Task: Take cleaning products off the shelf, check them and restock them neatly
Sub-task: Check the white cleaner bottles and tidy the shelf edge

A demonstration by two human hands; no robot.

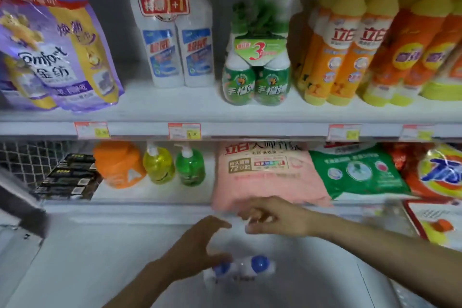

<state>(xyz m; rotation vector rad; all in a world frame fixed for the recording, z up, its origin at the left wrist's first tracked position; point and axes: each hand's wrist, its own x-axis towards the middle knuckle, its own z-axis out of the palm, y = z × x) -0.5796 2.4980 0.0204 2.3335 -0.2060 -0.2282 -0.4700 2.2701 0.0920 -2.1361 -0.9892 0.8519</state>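
Twin pack of blue-capped bottles sat off the shelf on the white worktop below you, seen cap-end on, its film wrap blurred. Your left hand hovered over its left cap, spread in an open claw with the thumb at or just beside the cap; no grip yet. Your right hand hung above and beyond the pack with curled fingers. I could not tell whether it pinched anything, as that patch was smeared. Main risk, as I judged it: lifting by one cap or by loose film would let the pack swing, tip or slide out. The right hand was also just beside the pink bag, which overhung the lower shelf edge, so a careless sweep could drag it off. On the upper shelf, the matching pack stood near the green three-pack, so a hasty return there might knock either over. The view was too soft for checking the label.
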